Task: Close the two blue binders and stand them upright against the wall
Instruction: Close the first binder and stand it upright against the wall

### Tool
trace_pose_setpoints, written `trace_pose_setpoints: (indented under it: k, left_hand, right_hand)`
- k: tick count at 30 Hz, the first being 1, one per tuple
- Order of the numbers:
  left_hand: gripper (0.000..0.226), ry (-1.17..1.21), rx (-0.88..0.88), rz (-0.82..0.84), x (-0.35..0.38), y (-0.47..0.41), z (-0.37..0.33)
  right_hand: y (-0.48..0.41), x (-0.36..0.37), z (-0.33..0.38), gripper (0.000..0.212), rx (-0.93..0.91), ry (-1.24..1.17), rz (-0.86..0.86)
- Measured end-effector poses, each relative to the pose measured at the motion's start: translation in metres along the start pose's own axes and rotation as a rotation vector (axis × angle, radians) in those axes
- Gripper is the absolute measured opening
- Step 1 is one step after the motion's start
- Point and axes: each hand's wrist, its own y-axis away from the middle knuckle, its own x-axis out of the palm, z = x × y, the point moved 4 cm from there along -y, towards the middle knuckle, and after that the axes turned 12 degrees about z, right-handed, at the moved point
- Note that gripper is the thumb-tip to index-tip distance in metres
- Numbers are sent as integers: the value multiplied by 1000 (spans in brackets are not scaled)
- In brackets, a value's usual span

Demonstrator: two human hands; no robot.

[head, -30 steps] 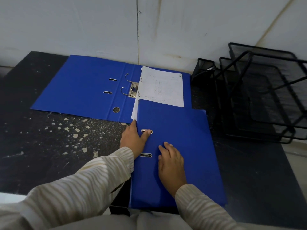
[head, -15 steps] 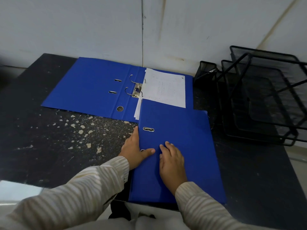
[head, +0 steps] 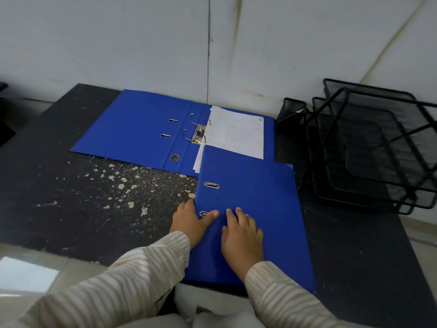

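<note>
A closed blue binder (head: 255, 197) lies flat near the table's front edge, its far end overlapping the other binder. My left hand (head: 189, 221) grips its spine edge, thumb on the cover beside a metal slot, fingers hidden along the side. My right hand (head: 241, 235) rests flat on the cover, fingers spread. The second blue binder (head: 137, 129) lies open further back by the wall (head: 142, 43), its ring mechanism (head: 197, 134) exposed and white sheets (head: 236, 133) on its right half.
The dark table (head: 82, 197) is speckled with pale flakes on its left part. A black mesh paper tray rack (head: 369, 147) and a small mesh pen holder (head: 292, 112) stand at the right against the wall.
My left hand has slid down the closed binder's spine edge towards me, from the upper slot to the lower one. My right hand has stayed flat on the cover.
</note>
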Motion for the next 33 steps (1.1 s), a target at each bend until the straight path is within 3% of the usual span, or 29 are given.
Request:
trace_pose_setpoints:
  k: [4, 8, 17, 20, 26, 33]
  left_hand:
    - [60, -26, -88, -8, 6, 14, 8]
    - [65, 44, -195, 43, 4, 17, 10]
    - [79, 602, -306, 182, 3, 10, 5]
    - [73, 748, -295, 259, 4, 10, 2]
    - [31, 867, -217, 542, -10, 17, -3]
    - [51, 900, -85, 633, -28, 22, -14]
  right_hand:
    - [8, 1, 5, 53, 17, 0, 49]
    - [11, -1, 9, 56, 15, -30, 107]
    - [7, -6, 10, 57, 50, -139, 104]
    - [9, -10, 13, 53, 72, -143, 52]
    - [16, -15, 15, 60, 95, -165, -23]
    - [28, -17, 29, 87, 84, -211, -55]
